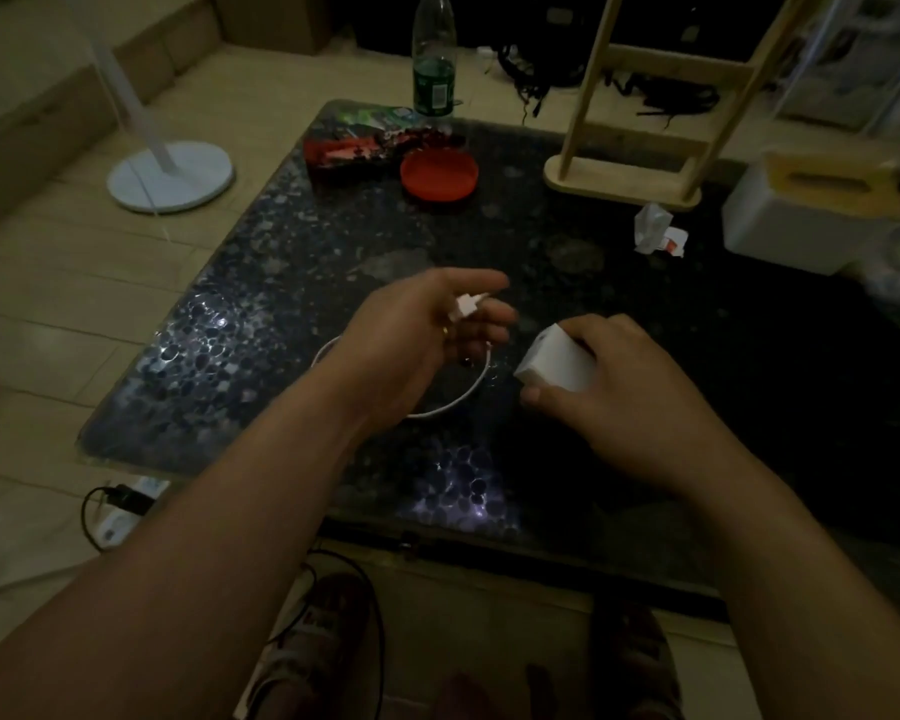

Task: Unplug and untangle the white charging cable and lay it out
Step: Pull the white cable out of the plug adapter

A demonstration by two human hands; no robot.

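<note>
Already the plug [467, 305] is out of the charger [557, 359]: the left hand [427, 335] pinches the white connector between thumb and fingers, fingers closed on it, hovering above the middle of the table [261, 324]. From that hand the cable [458, 400] drops and curls in a loop on the dark top, running under the wrist and showing at about 5 o'clock and 9 o'clock of the hand. How far the loop goes, or whether it crosses itself, is hidden by the forearm.

At 3 o'clock of the left hand, near but apart from it, the right hand [609, 387] is clamped on the white charger block, thumb below and fingers over the top, with the block seemingly resting on the table.

By my reading the unplugging is done and the untangling and laying out remain. Several things could spoil it. Pulling the plug away fast might tighten the curl into a kink or knot, since the hidden part may overlap. A wide sweep toward 12 o'clock could drag the cable into the red dish [439, 174] or knock the bottle [434, 59] at the far edge. Poor light makes the thin line hard to follow on the mottled surface, so a twist could go unnoticed. Letting the free end slip could send it off the near edge.
</note>
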